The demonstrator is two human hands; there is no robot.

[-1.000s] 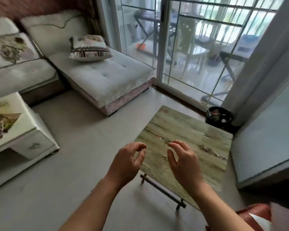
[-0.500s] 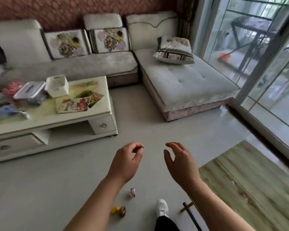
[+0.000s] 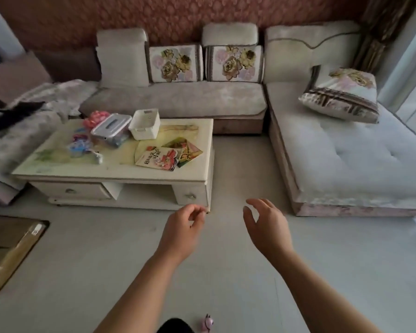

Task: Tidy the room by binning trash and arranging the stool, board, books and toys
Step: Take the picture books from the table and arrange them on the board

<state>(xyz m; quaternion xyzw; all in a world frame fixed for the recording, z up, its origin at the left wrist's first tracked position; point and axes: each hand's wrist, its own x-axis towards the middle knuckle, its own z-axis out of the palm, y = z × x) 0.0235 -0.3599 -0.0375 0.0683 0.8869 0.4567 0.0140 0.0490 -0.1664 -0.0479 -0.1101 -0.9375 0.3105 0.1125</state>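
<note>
Well, books (image 3: 157, 159) flat at right end of worktop (image 3: 120, 175), askew to its front edge; well beyond left grip (image 3: 183, 228) and right grip (image 3: 265, 227), both loosely curled, empty.

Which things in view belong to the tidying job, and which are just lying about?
Job: books on the coffee table; small toys on its left part; pink toy on the floor.
Lying about: sofa; flowered cushions; loose pillow; white basket.

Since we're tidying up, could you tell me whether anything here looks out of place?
Yes: a small pink toy lies alone on the floor at the bottom edge, and the books on the coffee table lie askew, overlapping in a loose fan.
</note>
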